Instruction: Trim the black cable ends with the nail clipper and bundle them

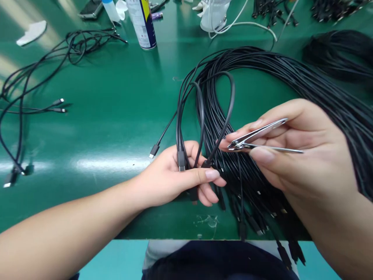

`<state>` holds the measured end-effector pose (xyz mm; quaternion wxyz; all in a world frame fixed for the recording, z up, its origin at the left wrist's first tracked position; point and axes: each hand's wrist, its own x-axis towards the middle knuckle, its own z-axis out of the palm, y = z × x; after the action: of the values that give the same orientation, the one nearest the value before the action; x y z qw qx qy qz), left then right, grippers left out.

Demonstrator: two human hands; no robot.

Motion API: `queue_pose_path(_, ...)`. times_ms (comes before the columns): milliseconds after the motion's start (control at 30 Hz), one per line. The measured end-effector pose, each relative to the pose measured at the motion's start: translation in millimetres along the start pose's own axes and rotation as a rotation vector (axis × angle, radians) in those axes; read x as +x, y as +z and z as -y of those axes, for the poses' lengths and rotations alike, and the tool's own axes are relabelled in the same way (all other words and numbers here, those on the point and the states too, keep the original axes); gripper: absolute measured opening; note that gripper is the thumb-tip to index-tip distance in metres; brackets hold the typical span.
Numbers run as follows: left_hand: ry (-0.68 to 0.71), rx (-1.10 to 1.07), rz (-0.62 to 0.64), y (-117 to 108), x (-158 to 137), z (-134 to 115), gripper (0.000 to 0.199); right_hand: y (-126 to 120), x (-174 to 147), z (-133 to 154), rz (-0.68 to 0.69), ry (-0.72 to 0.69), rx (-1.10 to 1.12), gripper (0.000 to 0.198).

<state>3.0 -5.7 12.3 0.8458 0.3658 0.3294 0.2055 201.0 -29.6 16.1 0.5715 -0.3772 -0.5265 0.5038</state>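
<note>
My left hand [189,175] is closed around several black USB cables [181,157], with their connector ends between thumb and fingers. One cable loops up and back down to the thumb. In my right hand [303,151] is a silver nail clipper [262,136], pinched between thumb and fingers, its lever raised. The clipper's jaws point left, close to the looped cable and apart from my left fingertips. Behind and below both hands lies a thick bundle of black cables [256,54], with many connectors hanging near the table's front edge. Part of the bundle is hidden by my right hand.
Loose black cables [70,48] lie at the left on the green table [116,97]. At the back stand a spray can [142,25] and a white container [214,17] beside a white cord [247,23]. Another coil of cable [340,54] is at the far right.
</note>
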Motion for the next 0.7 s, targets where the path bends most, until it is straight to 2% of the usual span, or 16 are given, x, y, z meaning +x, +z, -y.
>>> queue_pose_path(200,-0.004,-0.025,0.013,2,1,0,0.035,12,-6,1,0.085,0.115,-0.007,0.026)
queue_pose_path(433,-0.021,-0.018,0.015,4,0,-3,0.029,14,-7,5,0.033,0.121,-0.055,0.029)
queue_pose_path(700,-0.009,-0.014,0.013,4,0,-2,0.032,15,-9,5,0.014,0.118,-0.074,0.030)
